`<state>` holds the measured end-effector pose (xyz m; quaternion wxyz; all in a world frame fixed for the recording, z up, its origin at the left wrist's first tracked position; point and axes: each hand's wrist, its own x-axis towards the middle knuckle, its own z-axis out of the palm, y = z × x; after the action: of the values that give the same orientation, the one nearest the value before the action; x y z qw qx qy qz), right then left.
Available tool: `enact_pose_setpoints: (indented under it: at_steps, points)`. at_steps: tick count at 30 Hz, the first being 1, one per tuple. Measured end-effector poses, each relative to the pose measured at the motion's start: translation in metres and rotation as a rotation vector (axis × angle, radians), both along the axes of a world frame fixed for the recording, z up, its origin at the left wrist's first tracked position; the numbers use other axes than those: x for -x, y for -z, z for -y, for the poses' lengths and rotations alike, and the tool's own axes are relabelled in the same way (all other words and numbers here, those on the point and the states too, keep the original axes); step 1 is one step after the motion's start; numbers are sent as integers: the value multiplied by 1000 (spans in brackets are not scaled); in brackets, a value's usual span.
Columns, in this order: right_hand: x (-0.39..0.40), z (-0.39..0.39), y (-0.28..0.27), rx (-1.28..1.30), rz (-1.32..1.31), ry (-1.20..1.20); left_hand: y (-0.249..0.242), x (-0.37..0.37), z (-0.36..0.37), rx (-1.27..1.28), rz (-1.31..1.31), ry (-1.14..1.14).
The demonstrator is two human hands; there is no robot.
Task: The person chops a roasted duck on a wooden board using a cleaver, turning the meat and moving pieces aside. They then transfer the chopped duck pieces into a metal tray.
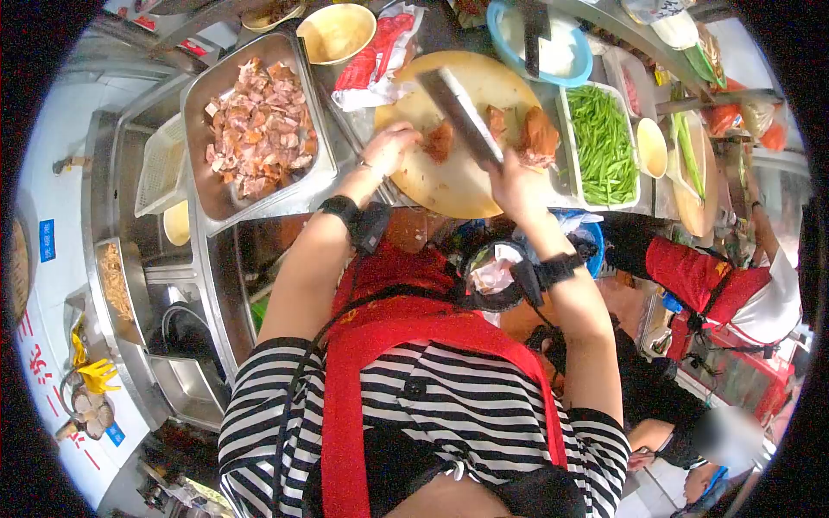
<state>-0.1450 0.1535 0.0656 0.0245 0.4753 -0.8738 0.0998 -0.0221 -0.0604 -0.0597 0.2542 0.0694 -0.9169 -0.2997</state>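
Note:
My right hand point(516, 186) is closed round the handle of a cleaver point(460, 114), whose broad blade slants up and left over a round yellow chopping board point(406, 108). Left of the blade lies a brown piece of cooked meat point(439, 142). My left hand point(391, 148) is at the board's left edge, fingers loosely bent and their tips close beside that piece; nothing shows in its grasp. Beyond the blade, on the right of the board, are a small meat piece point(496, 121) and a larger meat chunk point(540, 135).
A steel tray point(200, 160) of chopped meat stands left of the board, with a yellow bowl point(337, 34) behind it. To the right is a white tray point(636, 192) of cut green vegetables; a blue basin point(584, 67) stands at the back. Another person point(734, 293) is at far right.

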Motion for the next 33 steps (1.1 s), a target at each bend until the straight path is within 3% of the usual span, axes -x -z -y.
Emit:
enact_pose_setpoints:
  at_steps: [1, 3, 9, 10, 13, 17, 19, 23, 26, 29, 31, 33]
  points:
    - [3, -1, 25, -230, -37, -7, -6, 1, -1, -22, 40, 19]
    - [8, 0, 31, -365, 33, -53, -11, 1, 2, -34, 70, 38]
    - [10, -13, -5, -261, 69, 45, -16, -10, -7, -201, 148, -85]
    - [9, -18, -10, -91, 23, -31, -15, -9, -6, -187, 142, -85]
    - [-2, -12, -23, -7, 94, -4, -11, -7, -6, -175, 125, -90]
    - [7, -8, 40, -336, 29, -116, -8, -11, -6, -125, 146, -85]
    - [15, -13, 30, -321, 80, -90, -6, -19, -10, -116, 89, -79]
    - [9, -30, 1, -282, 229, 57, -8, -33, -35, -149, 156, -349]
    - [-5, -27, -27, -149, 269, 87, -2, -25, -60, -118, 102, -468]
    - [-20, -14, -10, 97, 185, 114, -9, -18, -77, -85, 116, -513]
    - [-24, 1, 35, -242, 89, 44, -21, -21, -84, -13, 194, -469]
    - [-22, 11, 38, -224, 64, 17, -15, -18, -80, 155, 81, -433]
